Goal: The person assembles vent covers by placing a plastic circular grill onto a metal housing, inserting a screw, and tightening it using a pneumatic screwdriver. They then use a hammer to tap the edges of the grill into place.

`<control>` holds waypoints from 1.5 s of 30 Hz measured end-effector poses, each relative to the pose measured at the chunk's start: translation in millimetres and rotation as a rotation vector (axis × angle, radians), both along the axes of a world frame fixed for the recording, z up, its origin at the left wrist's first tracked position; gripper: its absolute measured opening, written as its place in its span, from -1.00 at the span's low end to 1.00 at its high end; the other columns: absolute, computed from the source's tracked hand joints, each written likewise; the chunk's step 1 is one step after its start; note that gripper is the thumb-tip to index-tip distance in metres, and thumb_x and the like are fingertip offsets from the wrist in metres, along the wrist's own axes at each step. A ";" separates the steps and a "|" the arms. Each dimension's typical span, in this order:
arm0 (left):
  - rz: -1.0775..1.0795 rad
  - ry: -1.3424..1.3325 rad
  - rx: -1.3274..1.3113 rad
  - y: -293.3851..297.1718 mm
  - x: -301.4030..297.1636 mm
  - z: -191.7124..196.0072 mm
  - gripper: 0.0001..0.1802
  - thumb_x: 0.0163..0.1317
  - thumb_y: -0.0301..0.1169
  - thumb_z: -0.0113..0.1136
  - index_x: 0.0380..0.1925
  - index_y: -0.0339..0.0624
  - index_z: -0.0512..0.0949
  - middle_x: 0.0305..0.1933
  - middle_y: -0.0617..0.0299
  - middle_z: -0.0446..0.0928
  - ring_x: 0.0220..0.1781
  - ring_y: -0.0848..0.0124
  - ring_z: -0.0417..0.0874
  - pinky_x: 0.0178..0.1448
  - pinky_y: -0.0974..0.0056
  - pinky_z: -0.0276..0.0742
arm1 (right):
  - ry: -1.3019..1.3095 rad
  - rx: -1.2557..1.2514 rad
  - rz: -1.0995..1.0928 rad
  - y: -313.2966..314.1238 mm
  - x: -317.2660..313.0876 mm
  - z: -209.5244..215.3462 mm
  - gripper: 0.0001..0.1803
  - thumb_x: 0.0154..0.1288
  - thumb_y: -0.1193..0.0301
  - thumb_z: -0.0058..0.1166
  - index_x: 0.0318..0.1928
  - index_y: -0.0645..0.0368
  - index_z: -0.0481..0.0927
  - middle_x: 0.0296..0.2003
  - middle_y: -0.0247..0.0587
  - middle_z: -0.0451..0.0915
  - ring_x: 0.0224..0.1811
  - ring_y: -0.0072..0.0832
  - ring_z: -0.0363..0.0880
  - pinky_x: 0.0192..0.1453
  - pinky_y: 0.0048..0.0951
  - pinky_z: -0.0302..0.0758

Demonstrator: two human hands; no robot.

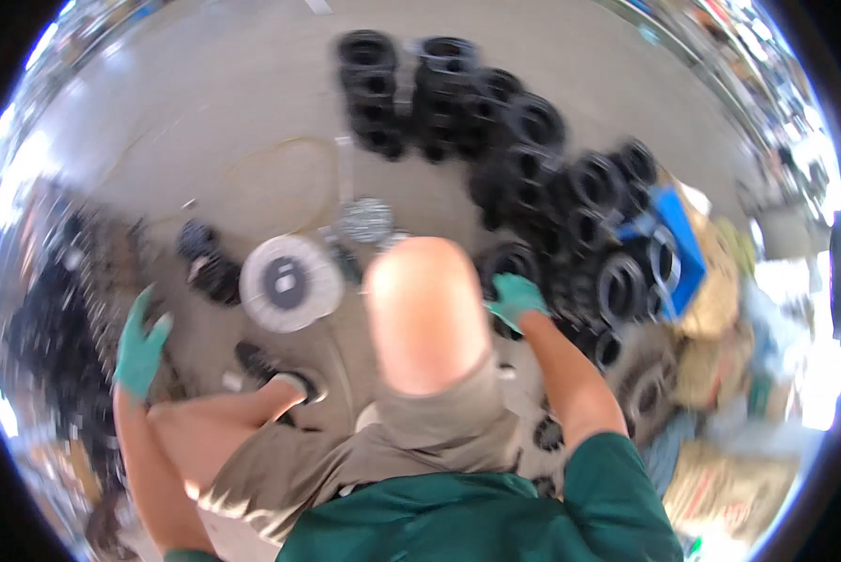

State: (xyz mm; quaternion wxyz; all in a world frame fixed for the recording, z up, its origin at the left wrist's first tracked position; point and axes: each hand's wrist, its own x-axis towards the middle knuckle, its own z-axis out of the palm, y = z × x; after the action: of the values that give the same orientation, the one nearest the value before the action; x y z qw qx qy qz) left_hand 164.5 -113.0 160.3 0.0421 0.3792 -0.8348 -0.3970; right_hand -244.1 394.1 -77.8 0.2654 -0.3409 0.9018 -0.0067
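I look down at my own raised knee and a concrete floor; the picture is blurred by motion. My right hand (514, 298), in a green glove, reaches down to a black ring-shaped part (509, 258) at the near edge of a large heap of similar black rings (533, 178); whether the fingers grip it I cannot tell. My left hand (141, 345), also gloved in green, hangs out to the left with fingers spread and nothing in it, beside a dark blurred pile (55, 328).
A round white disc with a dark centre (289, 283) lies on the floor ahead of my knee, a small shiny metal piece (365, 220) beyond it. A blue crate (680, 242) and tan sacks (720, 468) sit to the right. A thin cord loops across the floor.
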 end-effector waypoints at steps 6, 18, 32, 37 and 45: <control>-0.187 -0.082 -0.066 25.8 -65.5 8.1 -0.22 0.35 -0.04 0.30 0.44 -0.23 0.33 0.43 -0.10 0.43 0.47 0.08 0.43 0.53 0.06 0.32 | -0.123 -0.070 -0.109 88.0 -48.8 -18.1 -0.47 0.39 0.10 0.16 0.20 0.19 0.56 0.19 -0.01 0.58 0.19 -0.13 0.55 0.30 -0.17 0.48; 0.168 0.465 0.072 1.5 -21.6 16.7 -0.37 0.37 -0.21 0.32 0.34 -0.30 0.43 0.21 -0.04 0.62 0.23 0.26 0.65 0.34 0.19 0.55 | 0.183 -0.780 0.009 -156.1 -68.2 290.3 -0.62 0.59 0.24 0.00 0.21 0.25 0.53 0.12 -0.16 0.60 0.14 -0.36 0.54 0.30 -0.36 0.43; 0.858 0.236 -0.632 -151.5 187.6 -39.6 -0.48 0.21 -0.32 0.39 0.15 -0.31 0.59 -0.02 0.03 0.71 -0.05 0.23 0.73 0.12 0.18 0.60 | -0.318 -0.296 0.558 -298.4 19.6 193.0 -0.66 0.23 0.54 0.26 0.03 0.34 0.63 -0.22 -0.05 0.72 -0.27 -0.36 0.67 -0.10 -0.37 0.59; 1.506 -0.512 -0.467 -156.9 305.2 -64.4 -0.32 0.08 -0.11 0.36 0.16 -0.27 0.55 0.19 -0.25 0.59 0.22 -0.15 0.64 0.31 -0.07 0.57 | -0.343 -0.339 0.407 -285.3 3.0 184.4 -0.64 0.22 0.54 0.27 0.04 0.33 0.62 -0.21 -0.04 0.72 -0.28 -0.35 0.67 -0.11 -0.36 0.60; 1.262 -0.355 -0.344 -202.6 396.1 -137.9 -0.07 0.15 -0.23 0.43 0.47 -0.30 0.22 0.32 -0.20 0.51 0.33 0.02 0.58 0.34 0.09 0.51 | -0.335 -0.127 0.262 -275.3 -22.9 160.0 -0.65 0.25 0.50 0.25 0.04 0.30 0.60 -0.22 -0.06 0.70 -0.21 -0.34 0.67 -0.07 -0.31 0.58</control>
State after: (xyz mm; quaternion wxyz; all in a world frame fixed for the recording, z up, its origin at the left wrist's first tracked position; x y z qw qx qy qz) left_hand 560.6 -315.6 22.4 0.1878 0.8411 -0.4991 -0.0899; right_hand -267.0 118.8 82.2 0.3882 -0.4653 0.7908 -0.0857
